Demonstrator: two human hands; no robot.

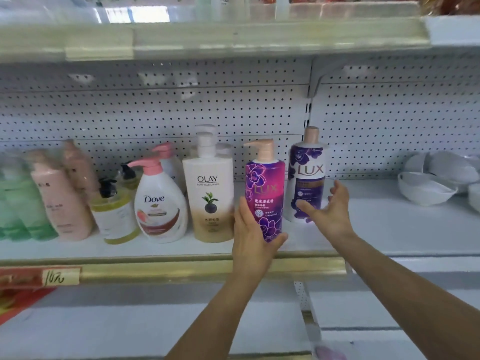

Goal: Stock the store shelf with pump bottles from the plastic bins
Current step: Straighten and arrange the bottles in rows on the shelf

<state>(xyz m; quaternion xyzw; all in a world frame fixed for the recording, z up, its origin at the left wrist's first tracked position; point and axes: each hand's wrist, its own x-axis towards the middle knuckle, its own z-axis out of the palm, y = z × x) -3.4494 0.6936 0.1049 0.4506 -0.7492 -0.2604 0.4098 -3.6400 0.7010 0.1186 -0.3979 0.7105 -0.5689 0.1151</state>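
**Purple Lux bottle set upright at the shelf front**

Purple and magenta, the Lux bottle stands upright on the shelf, near its front edge, long axis vertical. Its peach pump spout points left, toward the Olay bottle, and its label faces the camera.

Left hand grips this bottle low down: the palm lies against its left side, the thumb hooks under the base at the right, and the fingers wrap out of sight behind. Whether the base rests fully on the shelf cannot be told.

Right hand is just right of the Lux bottle, spread wide and holding nothing. Its fingers are extended and fanned, palm turned left; the thumb tip overlaps the lower label of the second Lux bottle, though contact is unclear.

That second, darker bottle stands upright right of and behind the held one, close to the pegboard.

Left of the held bottle, the Olay bottle stands just beside it, then the Dove bottle.

Far right of the Lux bottle, white bowls sit stacked.
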